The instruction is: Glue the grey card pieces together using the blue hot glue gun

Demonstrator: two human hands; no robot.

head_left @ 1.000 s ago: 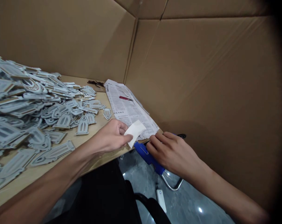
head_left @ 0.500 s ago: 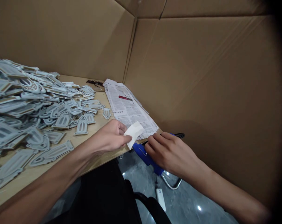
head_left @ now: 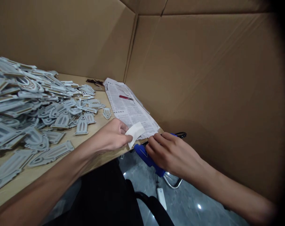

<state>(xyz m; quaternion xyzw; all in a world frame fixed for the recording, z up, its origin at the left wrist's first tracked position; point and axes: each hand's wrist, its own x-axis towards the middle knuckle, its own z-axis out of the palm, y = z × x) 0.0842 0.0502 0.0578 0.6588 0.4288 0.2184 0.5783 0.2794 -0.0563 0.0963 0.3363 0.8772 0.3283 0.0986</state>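
My left hand (head_left: 113, 135) pinches a small, curved piece of white paper (head_left: 136, 131) between thumb and fingers, above the front edge of the table (head_left: 99, 161). Wrapped around a blue glue gun (head_left: 144, 154) is my right hand (head_left: 167, 152), just to the right of the paper. The gun's tip points left, close under the paper's lower end; whether they touch I cannot tell. My right hand hides much of the gun's body. Beneath and behind the paper, a newspaper sheet (head_left: 126, 110) covers the table's right side.
A large heap of grey-white, arch-shaped plastic pieces (head_left: 39, 97) fills the table's left. On the newspaper lies a red pen-like tool (head_left: 126, 98). Dark strips (head_left: 94, 82) lie at the back. Cardboard walls (head_left: 203, 78) enclose the back and right. Below are a black chair armrest (head_left: 152, 205) and a white power strip (head_left: 161, 198).
Both hands keep their grips and hardly move relative to the table. The white paper tilts slightly, and the whole view shifts a little.
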